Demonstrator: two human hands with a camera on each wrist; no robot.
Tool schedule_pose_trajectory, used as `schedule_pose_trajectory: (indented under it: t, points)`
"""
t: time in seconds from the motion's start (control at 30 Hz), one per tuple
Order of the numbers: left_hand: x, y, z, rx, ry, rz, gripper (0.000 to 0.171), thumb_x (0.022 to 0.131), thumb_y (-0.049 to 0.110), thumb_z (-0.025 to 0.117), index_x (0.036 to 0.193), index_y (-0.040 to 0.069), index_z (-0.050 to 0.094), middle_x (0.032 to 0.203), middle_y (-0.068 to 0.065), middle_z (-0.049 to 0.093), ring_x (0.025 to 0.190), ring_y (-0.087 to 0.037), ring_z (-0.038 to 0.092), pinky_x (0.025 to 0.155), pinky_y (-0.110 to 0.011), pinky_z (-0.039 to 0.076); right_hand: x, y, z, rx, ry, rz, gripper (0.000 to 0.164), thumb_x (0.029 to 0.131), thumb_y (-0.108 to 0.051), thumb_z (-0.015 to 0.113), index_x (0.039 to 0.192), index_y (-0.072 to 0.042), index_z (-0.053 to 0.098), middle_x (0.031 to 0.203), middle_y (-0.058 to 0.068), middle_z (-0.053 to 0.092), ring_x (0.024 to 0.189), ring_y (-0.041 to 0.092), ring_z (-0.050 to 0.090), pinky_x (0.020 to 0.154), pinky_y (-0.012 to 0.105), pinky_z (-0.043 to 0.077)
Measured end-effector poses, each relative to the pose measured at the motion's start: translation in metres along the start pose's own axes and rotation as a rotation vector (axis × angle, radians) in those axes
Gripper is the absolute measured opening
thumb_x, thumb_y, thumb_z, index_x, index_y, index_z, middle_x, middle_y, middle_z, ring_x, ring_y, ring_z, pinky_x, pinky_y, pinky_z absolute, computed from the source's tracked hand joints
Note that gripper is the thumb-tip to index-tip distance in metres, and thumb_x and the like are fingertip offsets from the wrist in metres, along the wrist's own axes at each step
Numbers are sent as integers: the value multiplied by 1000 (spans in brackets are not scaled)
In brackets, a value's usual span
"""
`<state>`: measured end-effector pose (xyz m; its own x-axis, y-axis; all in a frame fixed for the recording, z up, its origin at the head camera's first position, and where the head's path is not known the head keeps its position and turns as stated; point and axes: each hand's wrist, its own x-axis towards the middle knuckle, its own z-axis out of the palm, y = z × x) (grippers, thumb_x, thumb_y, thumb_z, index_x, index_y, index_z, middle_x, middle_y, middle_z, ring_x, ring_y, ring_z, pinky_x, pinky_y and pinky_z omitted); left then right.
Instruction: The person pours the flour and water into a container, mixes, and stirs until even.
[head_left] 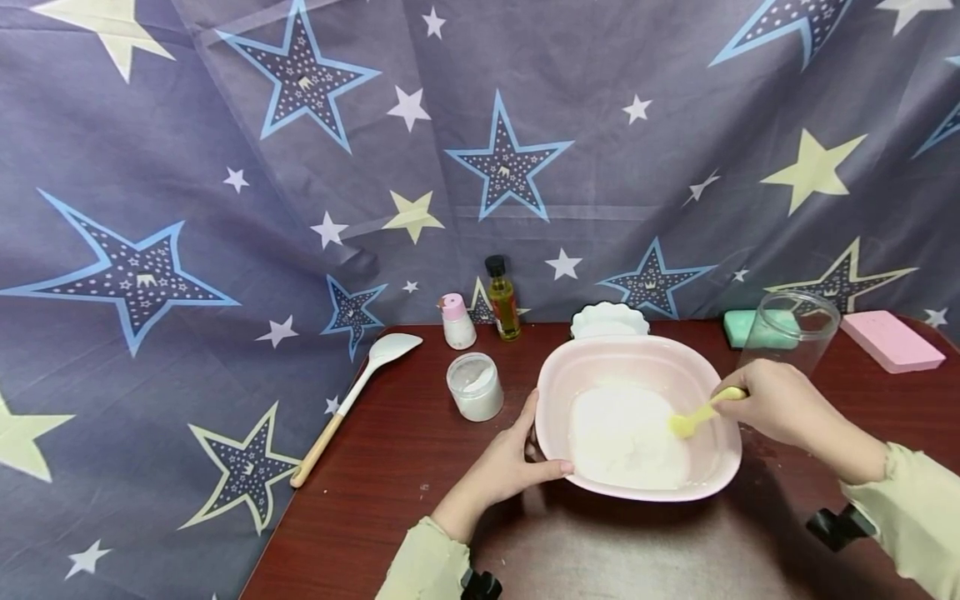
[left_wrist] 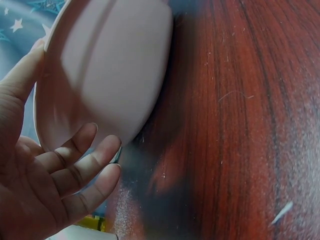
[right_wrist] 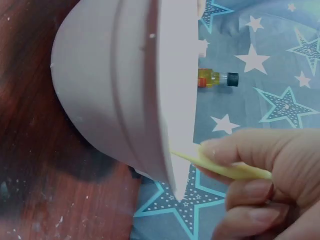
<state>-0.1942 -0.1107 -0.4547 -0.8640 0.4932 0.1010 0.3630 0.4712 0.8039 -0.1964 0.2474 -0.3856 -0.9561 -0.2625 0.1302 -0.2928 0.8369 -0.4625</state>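
A pale pink basin (head_left: 555, 379) stands on the table with white powder (head_left: 626, 433) spread over its bottom. My left hand (head_left: 510, 458) holds the basin's near left side, thumb at the rim. In the left wrist view, fingertips (left_wrist: 107, 150) lie by the outer wall. Over the basin's right side, my right hand (head_left: 776, 404) pinches the handle of a small yellow spoon (head_left: 701, 414). The spoon's head is down at the powder's right edge. Seen from the right wrist, the basin wall hides that head and only the handle (right_wrist: 220, 167) shows.
Left of the basin are an open jar of white powder (head_left: 476, 392), a pink-capped shaker (head_left: 456, 321) and an oil bottle (head_left: 503, 300). A white spatula (head_left: 352, 396) lies at the left edge. Behind stand a scalloped white dish (head_left: 609, 319), clear jar (head_left: 798, 329), green sponge (head_left: 738, 327) and pink sponge (head_left: 892, 340).
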Motion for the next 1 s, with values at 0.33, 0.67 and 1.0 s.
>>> schedule_pose_trajectory:
  t: [0.33,0.67,1.0]
  points:
    - [0,-1,0,1,0,0,107,80,31,82,158,14,11,83,8,63,68,-8,62,63,-23,49,-5,3,1,151,-148,-61,2,78,-16,77,78,-13,78,69,-11,66,54,2,41,50,23,37]
    - [0,-1,0,-7,-1,6,107,80,31,82,157,13,11,84,7,64,68,-8,62,63,-23,49,-1,-12,28,240,-143,-171,2,78,-15,78,78,-17,78,74,-14,69,59,-2,49,54,22,42]
    - [0,-3,1,-24,-3,-6,107,79,31,82,158,15,11,84,8,64,67,-7,62,64,-23,50,13,-34,56,334,-71,-254,4,78,-7,76,81,-10,78,72,-11,68,59,-2,44,54,21,41]
